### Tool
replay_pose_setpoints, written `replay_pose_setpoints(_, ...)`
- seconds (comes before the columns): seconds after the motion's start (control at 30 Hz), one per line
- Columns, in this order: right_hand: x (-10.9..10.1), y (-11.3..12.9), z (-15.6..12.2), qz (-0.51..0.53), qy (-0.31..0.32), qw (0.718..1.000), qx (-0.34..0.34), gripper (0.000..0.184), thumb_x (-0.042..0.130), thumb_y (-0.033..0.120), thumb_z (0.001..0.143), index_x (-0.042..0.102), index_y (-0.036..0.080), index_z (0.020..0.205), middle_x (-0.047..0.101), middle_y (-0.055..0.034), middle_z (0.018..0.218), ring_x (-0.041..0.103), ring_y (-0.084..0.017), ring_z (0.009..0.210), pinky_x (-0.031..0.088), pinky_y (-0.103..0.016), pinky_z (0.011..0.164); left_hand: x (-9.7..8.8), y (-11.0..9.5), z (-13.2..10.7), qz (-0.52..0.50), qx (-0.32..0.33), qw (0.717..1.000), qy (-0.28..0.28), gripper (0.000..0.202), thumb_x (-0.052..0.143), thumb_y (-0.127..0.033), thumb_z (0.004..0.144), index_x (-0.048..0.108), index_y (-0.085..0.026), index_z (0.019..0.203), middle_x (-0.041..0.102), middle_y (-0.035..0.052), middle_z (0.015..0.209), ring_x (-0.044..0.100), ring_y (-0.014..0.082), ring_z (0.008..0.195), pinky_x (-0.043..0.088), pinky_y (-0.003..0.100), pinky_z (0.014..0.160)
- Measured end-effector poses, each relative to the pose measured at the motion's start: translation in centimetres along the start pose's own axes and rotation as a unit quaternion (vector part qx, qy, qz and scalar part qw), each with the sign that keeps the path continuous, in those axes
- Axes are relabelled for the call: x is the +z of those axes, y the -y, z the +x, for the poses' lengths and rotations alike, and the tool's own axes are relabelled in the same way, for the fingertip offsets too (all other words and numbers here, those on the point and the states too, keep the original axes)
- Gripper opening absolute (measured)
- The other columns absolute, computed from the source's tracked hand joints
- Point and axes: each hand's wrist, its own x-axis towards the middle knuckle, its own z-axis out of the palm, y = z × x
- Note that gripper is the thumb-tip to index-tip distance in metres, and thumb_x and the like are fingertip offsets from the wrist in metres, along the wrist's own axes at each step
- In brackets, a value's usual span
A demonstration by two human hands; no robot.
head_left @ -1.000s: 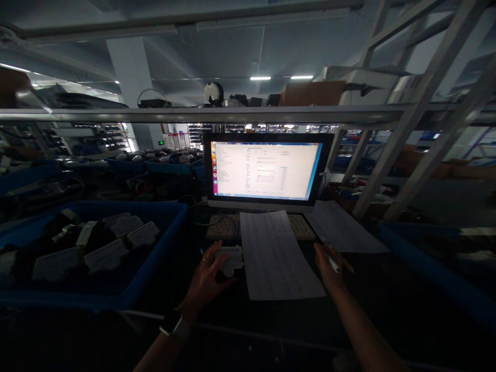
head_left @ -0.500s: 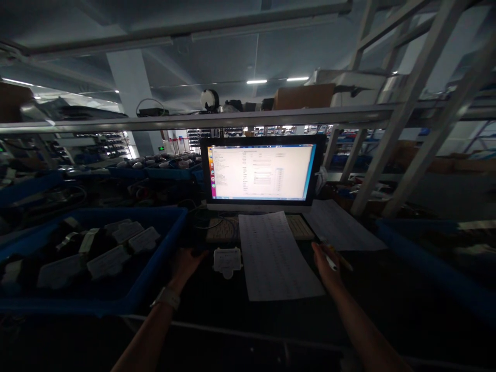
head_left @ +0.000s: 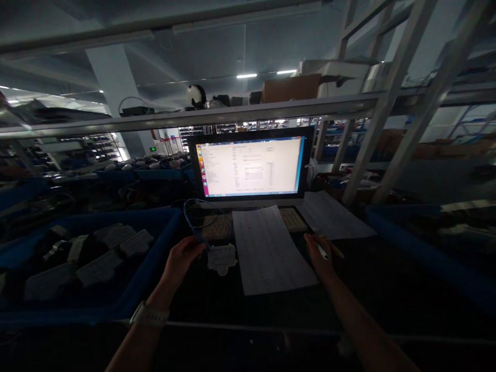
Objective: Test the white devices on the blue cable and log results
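The left hand (head_left: 181, 261) pinched a thin blue cable (head_left: 187, 216) that looped up in front of the keyboard (head_left: 217, 225). Its fingertips sat just beside a small white device (head_left: 221, 258) lying on the dark bench. A watch (head_left: 149, 314) circled that wrist. Right of the device lay a printed sheet (head_left: 269, 253), its top edge covering part of the keyboard. The right hand (head_left: 320, 256) rested at the sheet's right edge, gripping a pen (head_left: 324, 252). A second sheet (head_left: 333, 215) lay behind that hand. A lit monitor (head_left: 251, 166) stood behind the keyboard. On the left, a blue bin (head_left: 165, 227) held white-labelled parts (head_left: 116, 247).
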Motion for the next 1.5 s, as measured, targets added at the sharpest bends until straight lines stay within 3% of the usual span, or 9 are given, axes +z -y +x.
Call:
replay_pose_setpoints(0.17, -0.3, 0.1, 0.0, -0.012, -0.001, 1.0, 0.011, 0.053, 0.059, 0.071, 0.063, 0.038, 0.023, 0.054, 0.033, 0.0065, 0.045, 0.032, -0.01, 0.045, 0.029, -0.026, 0.043, 1.0, 0.3, -0.3, 0.016, 0.035, 0.999, 0.017, 0.045, 0.073, -0.049, 0.057, 0.067, -0.016, 0.087, 0.073, 0.0067, 0.088, 0.068, 0.0225, 0.084, 0.055, 0.034, 0.074)
replay_pose_setpoints(0.43, -0.3, 0.9, 0.0, -0.032, 0.008, 0.999, 0.017, 0.054, 0.058, 0.069, 0.065, 0.035, 0.023, 0.048, 0.032, 0.0065, 0.043, 0.031, -0.009, 0.043, 0.028, -0.027, 0.044, 2.1, 1.3, -1.0, 0.084, 0.063, 0.994, 0.02, 0.04, 0.064, -0.047, 0.065, 0.066, -0.017, 0.093, 0.072, 0.0063, 0.099, 0.066, 0.024, 0.095, 0.051, 0.038, 0.088)
replay_pose_setpoints(0.63, -0.3, 0.9, 0.1, -0.046, 0.013, 0.999, 0.008, 0.054, 0.056, 0.069, 0.067, 0.035, 0.023, 0.049, 0.032, 0.0064, 0.043, 0.032, -0.009, 0.045, 0.031, -0.027, 0.046, 2.3, 2.2, -0.9, 0.091, 0.061, 0.993, 0.041, 0.043, 0.06, -0.049, 0.069, 0.064, -0.018, 0.099, 0.07, 0.0071, 0.104, 0.065, 0.0237, 0.098, 0.051, 0.036, 0.089)
replay_pose_setpoints(0.83, -1.3, 1.5, -0.1, -0.092, -0.003, 0.995, -0.045, 0.05, 0.049, 0.067, 0.073, 0.038, 0.023, 0.054, 0.037, 0.0051, 0.048, 0.039, -0.012, 0.049, 0.036, -0.028, 0.051, 2.1, 3.7, -1.1, 0.119, 0.082, 0.989, 0.012, 0.045, 0.061, -0.053, 0.067, 0.064, -0.018, 0.097, 0.071, 0.0088, 0.099, 0.066, 0.024, 0.093, 0.053, 0.036, 0.085)
replay_pose_setpoints(0.97, -4.5, 3.4, 1.3, -0.151, -0.01, 0.985, -0.089, 0.038, 0.053, 0.06, 0.075, 0.052, 0.022, 0.072, 0.053, 0.0017, 0.062, 0.051, -0.015, 0.059, 0.043, -0.029, 0.06, 2.1, 5.0, -1.3, 0.143, 0.119, 0.982, -0.016, 0.044, 0.06, -0.058, 0.066, 0.065, -0.022, 0.091, 0.073, 0.0063, 0.096, 0.068, 0.0249, 0.091, 0.053, 0.037, 0.085)
replay_pose_setpoints(1.1, -10.6, 4.1, 3.7, -0.241, -0.051, 0.961, -0.127, 0.038, 0.057, 0.051, 0.073, 0.055, 0.021, 0.097, 0.064, -0.0071, 0.086, 0.059, -0.022, 0.08, 0.046, -0.038, 0.076, 2.3, 5.5, -1.5, 0.139, 0.161, 0.977, -0.021, 0.044, 0.057, -0.061, 0.069, 0.066, -0.024, 0.089, 0.073, 0.0054, 0.099, 0.069, 0.0244, 0.09, 0.054, 0.035, 0.084)
replay_pose_setpoints(1.27, -18.0, 0.0, 5.4, -0.473, 0.02, 0.854, -0.214, 0.04, 0.05, 0.046, 0.077, 0.058, 0.02, 0.105, 0.067, -0.0133, 0.096, 0.061, -0.028, 0.09, 0.046, -0.044, 0.082, 2.5, 5.3, -1.7, 0.147, 0.182, 0.972, -0.019, 0.039, 0.057, -0.057, 0.073, 0.067, -0.024, 0.093, 0.073, 0.0047, 0.1, 0.069, 0.0233, 0.091, 0.055, 0.034, 0.084)
replay_pose_setpoints(1.37, -19.8, -3.0, 5.6, -0.509, 0.028, 0.836, -0.201, 0.044, 0.048, 0.05, 0.077, 0.059, 0.02, 0.108, 0.067, -0.0125, 0.094, 0.063, -0.028, 0.084, 0.05, -0.043, 0.074, 2.5, 5.3, -1.7, 0.143, 0.189, 0.971, -0.02, 0.038, 0.056, -0.057, 0.074, 0.067, -0.025, 0.092, 0.074, 0.0043, 0.098, 0.069, 0.023, 0.089, 0.056, 0.033, 0.081)
replay_pose_setpoints(1.5, -20.2, -4.9, 5.8, -0.516, 0.03, 0.834, -0.192, 0.042, 0.048, 0.051, 0.076, 0.062, 0.022, 0.104, 0.068, -0.0121, 0.098, 0.065, -0.028, 0.085, 0.051, -0.043, 0.075, 2.4, 5.6, -1.7, 0.144, 0.184, 0.972, -0.019, 0.038, 0.058, -0.056, 0.074, 0.068, -0.025, 0.092, 0.073, 0.0045, 0.099, 0.069, 0.023, 0.091, 0.056, 0.034, 0.082)
